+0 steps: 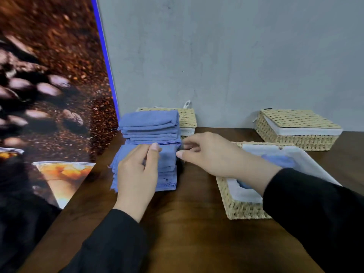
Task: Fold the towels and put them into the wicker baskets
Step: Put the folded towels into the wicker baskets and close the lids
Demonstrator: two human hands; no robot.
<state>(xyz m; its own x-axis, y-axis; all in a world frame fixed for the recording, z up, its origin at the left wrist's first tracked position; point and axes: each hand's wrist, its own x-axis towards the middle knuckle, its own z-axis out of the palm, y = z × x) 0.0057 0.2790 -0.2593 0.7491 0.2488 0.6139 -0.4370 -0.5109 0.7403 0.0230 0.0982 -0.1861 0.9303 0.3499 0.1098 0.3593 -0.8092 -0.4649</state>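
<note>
A folded blue towel lies on the dark wooden table. My left hand rests on its left half, fingers curled over the cloth. My right hand reaches in from the right and pinches the towel's right edge near the top. Behind it stands a stack of folded blue towels. An open wicker basket with a white liner sits to the right under my right forearm, with blue cloth inside.
A lidded wicker basket stands at the back right by the grey wall. Another wicker basket sits behind the towel stack. A coffee-bean poster panel bounds the left side. The table is bare in front.
</note>
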